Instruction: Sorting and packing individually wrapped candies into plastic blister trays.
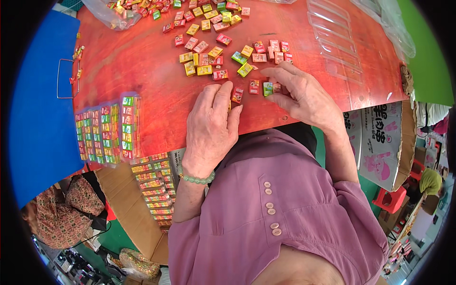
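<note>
At the near edge of the red table [161,95], my left hand [209,121] lies with its fingers curved. A sliver of a small yellow box [230,105] shows between its thumb and fingers, and a small red box [237,94] sits just beside the fingertips. My right hand [304,92] curls around a small green box [268,89] and a pink one [277,88], partly hidden by its fingers. Between the hands stands another red box [254,87]. More small yellow, red, pink and green boxes [204,59] are scattered just beyond.
Filled clear trays of small boxes [128,126] stand at the table's left. A clear plastic tray [335,40] lies at the far right. An open carton [156,190] with filled trays is below the left edge; another carton [380,142] stands at right. A plastic bag [111,14] lies far left.
</note>
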Tool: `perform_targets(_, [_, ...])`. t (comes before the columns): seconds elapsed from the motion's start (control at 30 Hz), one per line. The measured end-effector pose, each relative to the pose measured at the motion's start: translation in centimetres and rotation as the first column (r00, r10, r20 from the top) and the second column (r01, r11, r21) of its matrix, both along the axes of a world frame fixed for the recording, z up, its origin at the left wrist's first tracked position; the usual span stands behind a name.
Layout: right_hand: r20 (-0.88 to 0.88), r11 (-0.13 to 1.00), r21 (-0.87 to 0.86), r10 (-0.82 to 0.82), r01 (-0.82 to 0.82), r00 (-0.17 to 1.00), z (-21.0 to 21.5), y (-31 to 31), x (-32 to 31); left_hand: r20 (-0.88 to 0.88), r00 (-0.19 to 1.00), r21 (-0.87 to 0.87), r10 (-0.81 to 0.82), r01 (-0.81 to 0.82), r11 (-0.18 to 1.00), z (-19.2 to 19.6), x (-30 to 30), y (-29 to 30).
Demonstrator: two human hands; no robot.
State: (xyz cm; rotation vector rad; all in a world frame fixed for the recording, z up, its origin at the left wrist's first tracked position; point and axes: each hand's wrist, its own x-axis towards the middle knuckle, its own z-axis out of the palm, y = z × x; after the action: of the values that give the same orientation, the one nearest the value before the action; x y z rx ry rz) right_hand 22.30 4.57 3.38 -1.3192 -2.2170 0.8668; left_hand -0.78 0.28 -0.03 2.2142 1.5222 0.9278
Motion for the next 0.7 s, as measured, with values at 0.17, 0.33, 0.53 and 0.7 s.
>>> perform_targets(0.17, [0.092, 0.998, 0.036, -0.053, 0.050, 0.994, -0.2, -0.6, -0.1, 0.032, 0.999, -0.121, -0.044, 0.048, 0.992, 0.6, -0.8, 0.6])
perform_targets(0.33, [0.027, 0.973, 0.227, -0.053, 0.046, 0.998, -0.7, -0.8, -1.1, 0.061, 0.988, -0.221, -0.142, 0.152, 0.963, 2.3, -1.6, 1.4])
perform_targets(0.53, [0.043, 0.973, 0.231, -0.017, 0.007, 0.999, -1.2, -0.6, -1.5, 0.071, 0.980, -0.247, -0.184, 0.196, 0.949, 2.1, -2.2, 2.0])
perform_targets(0.7, [0.022, 0.980, 0.192, 0.056, -0.059, 0.998, -1.1, -0.3, -0.8, 0.059, 0.983, -0.210, -0.176, 0.185, 0.960, 1.8, -1.6, 2.3])
